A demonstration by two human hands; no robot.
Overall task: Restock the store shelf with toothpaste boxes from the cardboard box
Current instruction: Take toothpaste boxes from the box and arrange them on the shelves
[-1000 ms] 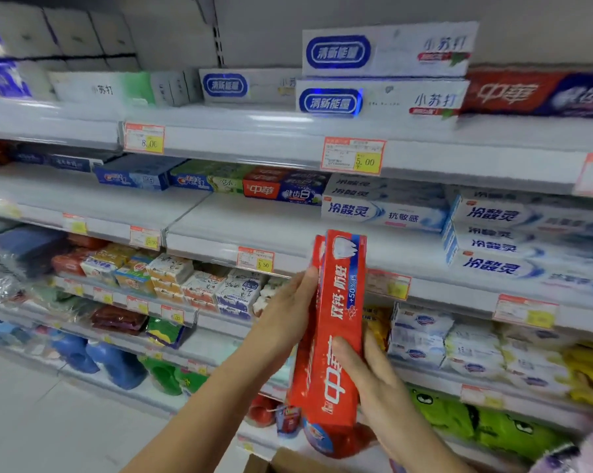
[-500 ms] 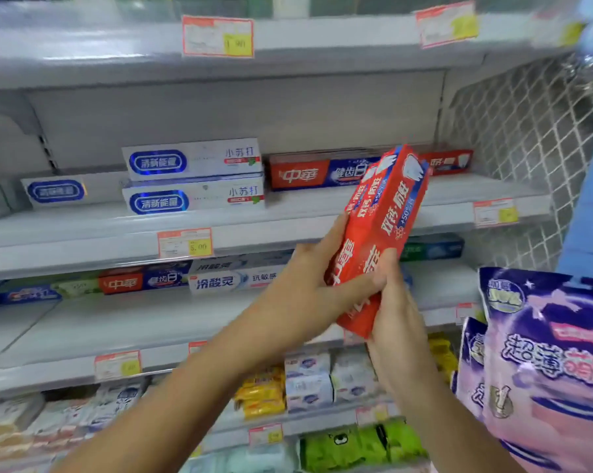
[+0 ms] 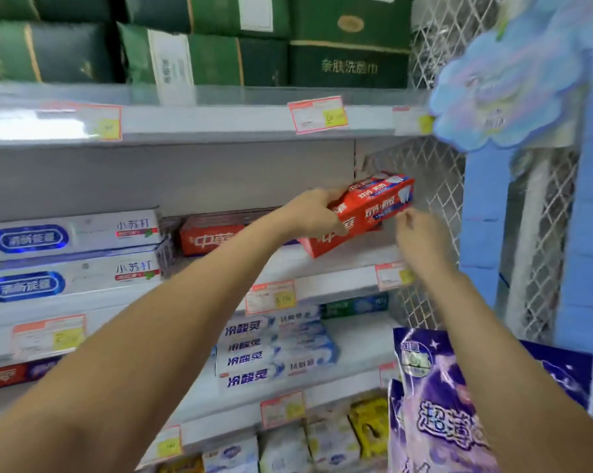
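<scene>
While left hand (image 3: 317, 213) grips two red toothpaste boxes (image 3: 367, 213) over shelf (image 3: 336, 274), right hand (image 3: 421, 233) beside them, grip unclear.

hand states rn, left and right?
Left hand: grips the red toothpaste box.
Right hand: fingers by the box's end; contact cannot be told.

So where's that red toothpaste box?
Head view, right of centre: the left hand grips the red toothpaste box, tilted, above the shelf by the wire mesh.

Retail shop aisle, tiered white shelves (image 3: 322, 257), price tags (image 3: 317, 114), rows of boxed toothpaste (image 3: 73, 233)
</scene>
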